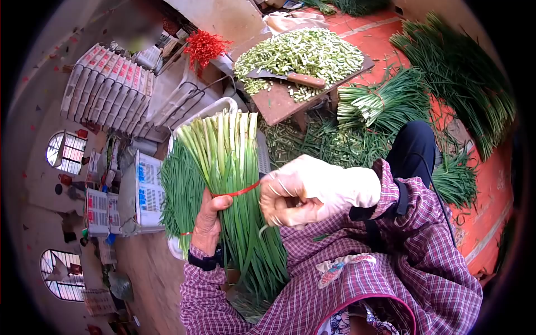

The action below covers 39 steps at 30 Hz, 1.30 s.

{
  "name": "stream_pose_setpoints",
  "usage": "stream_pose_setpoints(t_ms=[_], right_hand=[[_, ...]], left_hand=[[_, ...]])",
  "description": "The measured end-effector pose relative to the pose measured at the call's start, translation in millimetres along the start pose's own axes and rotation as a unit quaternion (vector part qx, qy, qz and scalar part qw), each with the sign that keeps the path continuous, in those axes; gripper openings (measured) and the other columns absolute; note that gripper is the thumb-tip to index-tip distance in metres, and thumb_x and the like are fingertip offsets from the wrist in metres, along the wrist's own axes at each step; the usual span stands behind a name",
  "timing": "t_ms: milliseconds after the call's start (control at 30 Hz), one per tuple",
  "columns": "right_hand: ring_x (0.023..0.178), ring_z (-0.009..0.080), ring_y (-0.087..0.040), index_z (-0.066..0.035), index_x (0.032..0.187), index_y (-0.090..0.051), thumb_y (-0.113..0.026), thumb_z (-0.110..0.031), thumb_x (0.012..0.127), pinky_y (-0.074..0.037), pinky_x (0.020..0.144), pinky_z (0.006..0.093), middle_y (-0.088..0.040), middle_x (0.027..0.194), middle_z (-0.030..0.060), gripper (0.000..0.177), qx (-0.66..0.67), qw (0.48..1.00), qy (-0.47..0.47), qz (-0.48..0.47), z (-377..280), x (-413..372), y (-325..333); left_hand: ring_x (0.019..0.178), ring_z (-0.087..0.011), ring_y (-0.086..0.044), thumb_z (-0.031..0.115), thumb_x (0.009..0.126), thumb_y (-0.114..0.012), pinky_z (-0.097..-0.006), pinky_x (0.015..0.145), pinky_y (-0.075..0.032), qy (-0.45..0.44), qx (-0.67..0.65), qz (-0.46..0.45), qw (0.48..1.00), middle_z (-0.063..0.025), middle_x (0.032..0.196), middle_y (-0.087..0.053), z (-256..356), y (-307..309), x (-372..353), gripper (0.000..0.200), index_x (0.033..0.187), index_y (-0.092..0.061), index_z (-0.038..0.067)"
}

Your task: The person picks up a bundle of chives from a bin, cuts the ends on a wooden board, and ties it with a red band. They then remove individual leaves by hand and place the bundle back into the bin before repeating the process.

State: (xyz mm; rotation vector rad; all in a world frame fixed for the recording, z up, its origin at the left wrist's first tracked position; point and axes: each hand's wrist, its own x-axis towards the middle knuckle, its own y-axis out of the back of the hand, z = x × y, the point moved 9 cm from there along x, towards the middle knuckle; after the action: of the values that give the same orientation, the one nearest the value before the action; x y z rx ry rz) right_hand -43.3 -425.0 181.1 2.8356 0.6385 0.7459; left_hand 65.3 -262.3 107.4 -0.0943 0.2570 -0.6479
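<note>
A bundle of garlic chives (234, 162) stands upright before me, pale cut ends up and green leaves hanging down. My left hand (209, 218), bare, is wrapped round its left side with the thumb across the front. A red tie (245, 188) circles the bundle beside that thumb and runs behind the right hand's fingers. My right hand (304, 192), in a whitish glove, is at the bundle's right side with its fingers curled into a pinch. A thin pale strand (263, 229) hangs below those fingertips; what they grip is hidden.
A white crate (226, 104) holding another tied chive bundle (181, 190) stands behind the left hand. Beyond, a knife (306, 80) lies among chopped stems on a low board (279, 106). More chive bundles (385, 97) lie rightward; red ties (205, 49) hang near stacked crates (109, 89).
</note>
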Motion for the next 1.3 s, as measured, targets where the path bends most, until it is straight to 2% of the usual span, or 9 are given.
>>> stream_pose_setpoints(t_ms=[100, 233, 267, 367, 433, 500, 767, 1033, 1300], right_hand=[[0.061, 0.0166, -0.064, -0.005, 0.093, -0.07, -0.067, -0.026, 0.092, -0.05, 0.058, 0.0313, -0.067, 0.07, 0.0055, 0.021, 0.112, 0.985, -0.122, -0.051, 8.9, -12.8, 6.9], [0.072, 0.0271, -0.067, -0.008, 0.096, -0.069, -0.07, -0.019, 0.086, -0.053, 0.065, 0.0363, -0.069, 0.084, 0.0104, 0.015, -0.29, 0.9, 0.008, 0.326, -1.9, -5.5, 91.0], [0.076, 0.0266, -0.068, -0.008, 0.096, -0.069, -0.071, -0.018, 0.083, -0.053, 0.067, 0.0369, -0.069, 0.081, 0.0098, 0.016, -0.212, 0.909, 0.039, 0.356, 12.3, 1.0, 96.3], [0.07, 0.0076, -0.061, -0.003, 0.102, -0.067, -0.071, -0.011, 0.088, -0.05, 0.062, 0.0262, -0.065, 0.076, 0.0035, 0.017, -0.229, 0.915, 0.038, 0.33, 17.0, 19.2, 95.2], [0.07, 0.0084, -0.063, -0.003, 0.102, -0.067, -0.071, -0.009, 0.087, -0.05, 0.062, 0.0275, -0.065, 0.076, 0.004, 0.016, -0.214, 0.918, 0.046, 0.33, 20.4, 26.9, 93.5], [0.074, 0.027, -0.067, -0.008, 0.095, -0.069, -0.07, -0.023, 0.083, -0.052, 0.067, 0.0372, -0.067, 0.079, 0.0078, 0.019, -0.263, 0.904, 0.025, 0.336, 24.9, 31.8, 93.2], [0.071, 0.0284, -0.067, -0.008, 0.088, -0.065, -0.066, -0.017, 0.088, -0.053, 0.064, 0.0373, -0.065, 0.083, 0.0085, 0.009, -0.335, 0.801, 0.018, 0.496, 11.1, -4.2, 135.8], [0.072, 0.0256, -0.065, -0.012, 0.088, -0.065, -0.073, -0.022, 0.08, -0.051, 0.062, 0.0371, -0.06, 0.079, 0.0049, 0.015, -0.31, 0.868, 0.026, 0.386, 12.2, 2.9, 64.5], [0.074, 0.0303, -0.065, -0.005, 0.092, -0.057, -0.076, -0.028, 0.068, -0.053, 0.065, 0.04, -0.059, 0.084, 0.0094, 0.039, -0.473, 0.813, 0.048, 0.336, -2.5, 27.6, 60.4]], left_hand=[[0.115, -0.0262, -0.058, 0.02, 0.066, -0.073, -0.0375, 0.1, -0.048, 0.025, -0.011, -0.008, 1.0, -0.0139, 0.128, -0.057, 0.4, -3.0, -2.3, 0.086, 0.141, -0.039, -0.002], [0.115, -0.0264, -0.058, 0.022, 0.063, -0.074, -0.0378, 0.1, -0.048, 0.019, 0.005, 0.005, 1.0, -0.0138, 0.128, -0.056, -5.0, 6.8, 0.2, 0.09, 0.142, -0.038, -0.002], [0.115, -0.0264, -0.058, 0.022, 0.063, -0.074, -0.0378, 0.1, -0.048, 0.018, 0.006, 0.004, 1.0, -0.0138, 0.128, -0.056, -5.7, 7.8, 0.8, 0.09, 0.142, -0.038, -0.002], [0.118, -0.0266, -0.057, 0.022, 0.062, -0.075, -0.0384, 0.103, -0.046, 0.015, 0.027, 0.015, 0.999, -0.014, 0.131, -0.055, -5.7, 9.3, -0.2, 0.093, 0.143, -0.036, -0.002], [0.121, -0.0267, -0.055, 0.022, 0.061, -0.075, -0.0385, 0.105, -0.044, 0.021, 0.021, 0.009, 1.0, -0.014, 0.133, -0.053, -3.9, 2.2, -1.5, 0.095, 0.144, -0.035, -0.002], [0.122, -0.0266, -0.054, 0.022, 0.061, -0.076, -0.0383, 0.106, -0.044, 0.023, 0.022, 0.011, 0.999, -0.0139, 0.133, -0.053, -3.6, 1.5, -1.6, 0.096, 0.145, -0.035, -0.002], [0.121, -0.0261, -0.055, 0.024, 0.062, -0.074, -0.0366, 0.105, -0.044, 0.023, 0.003, 0.019, 1.0, -0.0127, 0.134, -0.053, -11.2, 13.8, -5.0, 0.095, 0.146, -0.035, 0.0], [0.111, -0.028, -0.062, 0.021, 0.068, -0.077, -0.0401, 0.093, -0.056, 0.004, -0.043, -0.003, 0.999, -0.0141, 0.13, -0.057, -14.4, 14.7, -0.3, 0.084, 0.142, -0.041, 0.002], [0.123, -0.027, -0.054, 0.029, 0.06, -0.072, -0.0384, 0.106, -0.045, 0.035, 0.014, 0.012, 0.999, -0.012, 0.135, -0.052, -18.0, 13.5, -6.8, 0.097, 0.147, -0.036, 0.005]])
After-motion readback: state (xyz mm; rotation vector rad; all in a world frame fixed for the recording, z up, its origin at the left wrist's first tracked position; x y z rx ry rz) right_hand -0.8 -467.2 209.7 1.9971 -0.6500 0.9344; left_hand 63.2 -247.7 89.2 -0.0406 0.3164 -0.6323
